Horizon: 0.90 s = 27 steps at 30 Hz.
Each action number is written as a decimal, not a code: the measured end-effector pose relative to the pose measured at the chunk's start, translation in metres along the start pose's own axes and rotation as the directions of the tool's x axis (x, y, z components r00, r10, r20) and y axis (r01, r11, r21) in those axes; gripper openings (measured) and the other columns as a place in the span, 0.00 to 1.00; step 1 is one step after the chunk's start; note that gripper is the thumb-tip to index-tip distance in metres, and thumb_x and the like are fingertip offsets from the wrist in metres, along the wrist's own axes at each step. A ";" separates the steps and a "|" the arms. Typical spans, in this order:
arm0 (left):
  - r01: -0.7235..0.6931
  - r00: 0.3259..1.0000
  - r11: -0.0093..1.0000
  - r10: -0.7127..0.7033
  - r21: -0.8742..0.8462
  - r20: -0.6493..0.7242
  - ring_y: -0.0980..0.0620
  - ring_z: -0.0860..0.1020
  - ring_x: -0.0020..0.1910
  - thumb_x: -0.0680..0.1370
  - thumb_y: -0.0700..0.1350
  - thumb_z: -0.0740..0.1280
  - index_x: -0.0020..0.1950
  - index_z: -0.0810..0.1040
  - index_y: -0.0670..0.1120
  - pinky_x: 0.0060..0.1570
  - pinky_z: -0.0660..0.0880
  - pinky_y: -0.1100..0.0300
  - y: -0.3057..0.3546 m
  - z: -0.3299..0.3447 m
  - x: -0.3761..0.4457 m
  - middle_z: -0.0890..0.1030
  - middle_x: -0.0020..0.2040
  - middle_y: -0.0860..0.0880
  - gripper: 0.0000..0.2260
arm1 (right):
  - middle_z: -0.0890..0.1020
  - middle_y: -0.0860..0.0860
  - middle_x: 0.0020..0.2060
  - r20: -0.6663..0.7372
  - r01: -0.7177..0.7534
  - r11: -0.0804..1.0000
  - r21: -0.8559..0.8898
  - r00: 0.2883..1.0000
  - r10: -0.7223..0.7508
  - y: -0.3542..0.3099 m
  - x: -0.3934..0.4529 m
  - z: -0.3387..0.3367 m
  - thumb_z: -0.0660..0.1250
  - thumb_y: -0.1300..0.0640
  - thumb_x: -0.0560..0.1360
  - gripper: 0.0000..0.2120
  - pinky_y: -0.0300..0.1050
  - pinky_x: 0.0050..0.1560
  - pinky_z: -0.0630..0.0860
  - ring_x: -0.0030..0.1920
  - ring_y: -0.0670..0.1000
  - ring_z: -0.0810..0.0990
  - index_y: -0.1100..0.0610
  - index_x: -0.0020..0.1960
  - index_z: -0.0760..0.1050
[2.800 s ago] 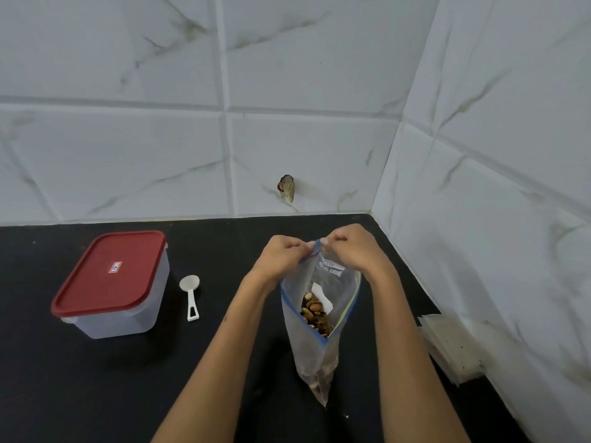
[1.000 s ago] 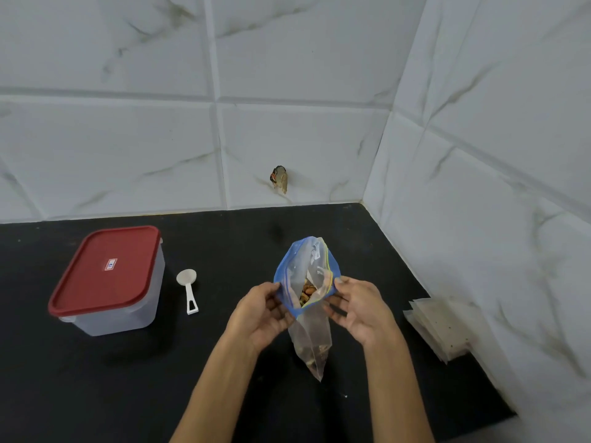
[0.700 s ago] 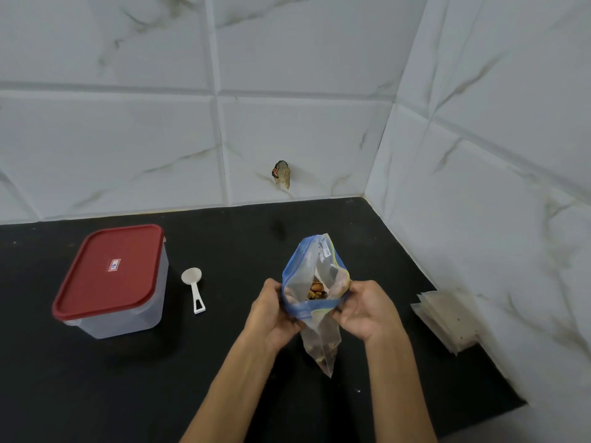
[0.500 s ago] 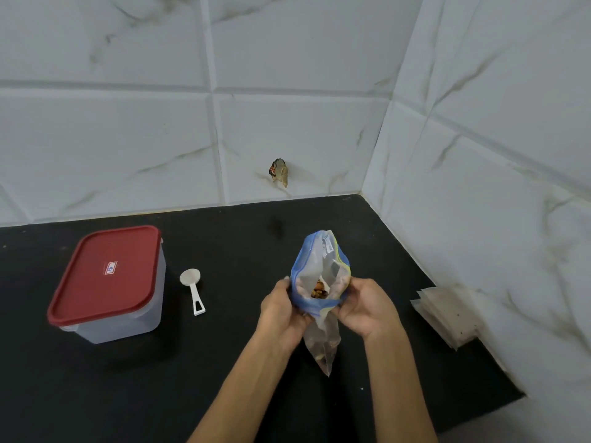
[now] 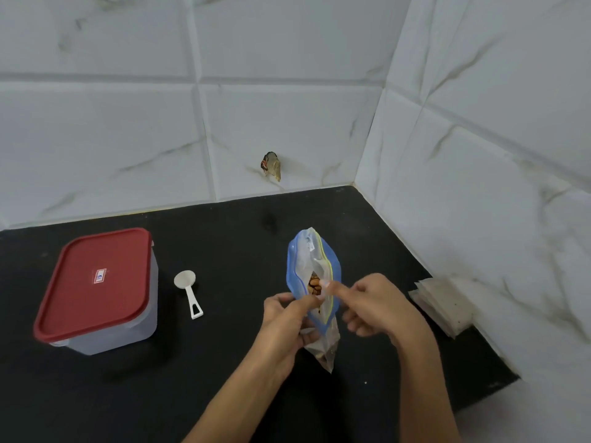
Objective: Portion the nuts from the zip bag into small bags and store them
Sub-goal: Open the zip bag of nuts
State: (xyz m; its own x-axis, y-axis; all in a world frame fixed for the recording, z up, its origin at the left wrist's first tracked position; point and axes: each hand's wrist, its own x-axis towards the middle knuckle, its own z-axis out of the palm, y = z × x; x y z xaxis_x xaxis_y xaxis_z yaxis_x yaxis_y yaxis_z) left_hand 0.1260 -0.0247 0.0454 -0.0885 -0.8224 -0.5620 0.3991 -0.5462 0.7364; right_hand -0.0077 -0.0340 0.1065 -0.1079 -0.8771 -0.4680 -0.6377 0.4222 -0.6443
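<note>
Clear plastic zip bag (image 5: 315,282), mouth open at lower centre: your left hand (image 5: 286,318) pinches its rim, your right hand (image 5: 372,306) loosely curled, empty beside it. Next, fetch the scoop (image 5: 188,292).

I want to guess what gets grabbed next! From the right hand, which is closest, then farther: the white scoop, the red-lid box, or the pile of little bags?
Measured from the right hand:
1. Pile of little bags, just to its right by the wall.
2. White scoop, left, past the zip bag.
3. Red-lid box, farthest left.
</note>
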 end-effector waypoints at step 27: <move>0.042 0.994 0.958 -0.012 -0.284 0.106 0.51 0.84 0.35 0.73 0.34 0.70 0.49 0.78 0.37 0.35 0.81 0.61 0.007 0.008 -0.021 0.84 0.38 0.42 0.06 | 0.83 0.56 0.37 0.092 0.028 0.712 0.701 0.987 -0.130 0.024 0.003 0.003 0.67 0.67 0.73 0.06 0.42 0.37 0.81 0.34 0.48 0.82 0.64 0.50 0.78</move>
State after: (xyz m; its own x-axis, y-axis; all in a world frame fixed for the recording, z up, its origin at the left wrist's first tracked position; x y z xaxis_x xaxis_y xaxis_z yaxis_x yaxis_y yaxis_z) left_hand 0.1229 -0.0124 0.0651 -0.1897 -0.8279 -0.5278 0.6375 -0.5127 0.5751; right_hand -0.0209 -0.0255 0.0878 0.0465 -0.8996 -0.4342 0.0777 0.4366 -0.8963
